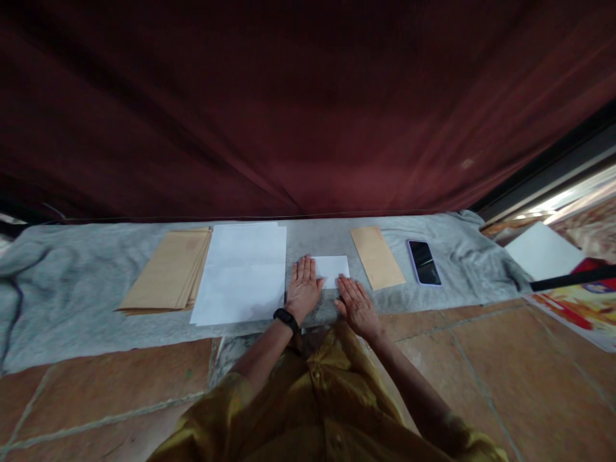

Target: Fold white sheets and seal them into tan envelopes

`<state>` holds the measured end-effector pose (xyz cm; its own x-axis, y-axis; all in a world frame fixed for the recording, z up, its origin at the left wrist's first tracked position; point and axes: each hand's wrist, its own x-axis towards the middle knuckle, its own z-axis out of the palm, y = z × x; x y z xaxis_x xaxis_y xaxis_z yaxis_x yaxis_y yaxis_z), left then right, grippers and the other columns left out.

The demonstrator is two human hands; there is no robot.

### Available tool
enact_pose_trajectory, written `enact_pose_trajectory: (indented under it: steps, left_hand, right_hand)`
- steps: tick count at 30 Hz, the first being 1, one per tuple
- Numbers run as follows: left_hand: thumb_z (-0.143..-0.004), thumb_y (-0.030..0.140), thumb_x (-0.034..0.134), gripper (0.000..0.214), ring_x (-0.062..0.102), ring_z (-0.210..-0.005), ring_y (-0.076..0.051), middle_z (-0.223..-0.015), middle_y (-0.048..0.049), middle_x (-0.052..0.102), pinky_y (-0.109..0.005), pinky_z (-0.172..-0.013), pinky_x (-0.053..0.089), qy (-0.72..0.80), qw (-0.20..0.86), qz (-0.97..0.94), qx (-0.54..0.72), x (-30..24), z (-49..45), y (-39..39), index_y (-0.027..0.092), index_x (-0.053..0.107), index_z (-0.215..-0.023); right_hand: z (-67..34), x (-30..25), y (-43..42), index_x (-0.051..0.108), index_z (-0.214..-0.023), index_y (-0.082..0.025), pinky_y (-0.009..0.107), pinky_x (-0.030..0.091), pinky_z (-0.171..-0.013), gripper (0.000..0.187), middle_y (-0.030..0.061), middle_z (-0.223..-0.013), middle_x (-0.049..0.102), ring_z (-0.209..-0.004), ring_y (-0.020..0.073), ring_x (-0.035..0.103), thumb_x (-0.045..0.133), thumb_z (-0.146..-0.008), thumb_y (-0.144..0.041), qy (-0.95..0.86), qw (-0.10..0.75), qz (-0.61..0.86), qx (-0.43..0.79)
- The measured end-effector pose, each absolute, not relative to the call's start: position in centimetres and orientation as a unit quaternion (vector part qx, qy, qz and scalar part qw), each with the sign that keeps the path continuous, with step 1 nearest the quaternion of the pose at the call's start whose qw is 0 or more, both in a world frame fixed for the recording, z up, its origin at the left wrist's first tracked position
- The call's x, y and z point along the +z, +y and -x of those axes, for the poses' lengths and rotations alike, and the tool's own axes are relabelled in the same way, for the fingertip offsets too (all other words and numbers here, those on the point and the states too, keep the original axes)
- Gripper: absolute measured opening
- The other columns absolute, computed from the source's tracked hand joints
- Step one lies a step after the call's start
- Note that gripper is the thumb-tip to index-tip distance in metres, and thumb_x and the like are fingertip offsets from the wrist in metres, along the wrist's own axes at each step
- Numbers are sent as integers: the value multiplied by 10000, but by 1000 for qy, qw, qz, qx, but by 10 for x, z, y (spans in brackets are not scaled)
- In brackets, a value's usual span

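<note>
- Small paper [333, 265]: lies on the grey cloth [320, 236], between the two hands. Single or folded: cannot tell.
- Left hand [304, 290]: flat, fingers straight, gripping nothing; covers the small paper's left side, thumb over its near edge.
- Right hand [357, 308]: flat, fingers extended, gripping nothing; fingertips at the small paper's near right corner. Pressure of either hand: cannot tell.
- Risk, skew: if one palm pushes harder than the other, the small paper could turn. Likely cause: soft cloth beneath offers little hold.
- Risk, crease: cloth could bunch under the small paper if both hands slide inward; a crooked fold line may result.
- Risk, drag: the white sheets [243, 276], just left of the small paper, sit beside the wristband [287, 319]. A sideways sweep of that wrist might fan them; their far edges are already uneven.
- Risk, knock: the single envelope [380, 258], right of the small paper, could be nudged by a wide right-hand move. The phone [424, 263], farther right, seems safer.
</note>
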<state>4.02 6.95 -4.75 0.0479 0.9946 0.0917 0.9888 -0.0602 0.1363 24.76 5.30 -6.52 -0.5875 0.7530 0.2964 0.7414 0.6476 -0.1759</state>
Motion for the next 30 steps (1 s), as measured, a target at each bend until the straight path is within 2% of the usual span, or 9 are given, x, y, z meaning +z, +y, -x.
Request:
enact_pose_trajectory:
  steps: [6, 12, 17, 24, 30]
  left_hand:
    - [-1003, 413, 356, 681, 218, -1539, -327, -1616, -241, 307, -560, -1245, 174, 684, 25, -723, 97, -53, -41, 70, 2, 309, -1545]
    - [-995, 336, 339, 647, 184, -1549, -316, -1630, -225, 284, -558, -1251, 146, 683, 34, -725, 75, -49, -39, 70, -2, 305, -1546]
    - [-1002, 312, 319, 615, 197, -1549, -290, -1634, -187, 299, -567, -1242, 173, 683, 30, -724, 90, -50, -36, 67, 54, 300, -1560]
    - [-1009, 321, 324, 610, 233, -1538, -293, -1619, -195, 330, -510, -1235, 243, 696, 19, -706, 128, -56, -33, 59, 28, 326, -1544]
    - [-1001, 299, 327, 605, 245, -1535, -282, -1618, -176, 342, -491, -1234, 262, 698, 29, -702, 136, -60, -27, 56, 45, 327, -1550]
  right_hand:
    - [-230, -54, 70, 432, -1522, -146, 513, 267, -1231, 502, 141, -1537, 485, -1444, 255, 425, 356, -1060, -327, -875, 161, 448, 83]
    - [-192, -55, 92, 501, -1479, -143, 469, 279, -1233, 482, 118, -1538, 490, -1449, 240, 417, 319, -1060, -294, -875, 157, 446, 105]
    - [-192, -63, 91, 477, -1497, -159, 492, 285, -1221, 492, 110, -1578, 435, -1480, 258, 366, 325, -1070, -351, -874, 156, 453, 87]
    - [-206, -68, 87, 439, -1521, -169, 505, 297, -1208, 504, 127, -1592, 407, -1491, 277, 342, 388, -1053, -349, -858, 174, 480, 59]
    - [-215, -70, 85, 429, -1528, -173, 503, 310, -1198, 504, 133, -1601, 391, -1480, 278, 361, 362, -1053, -328, -849, 176, 495, 59]
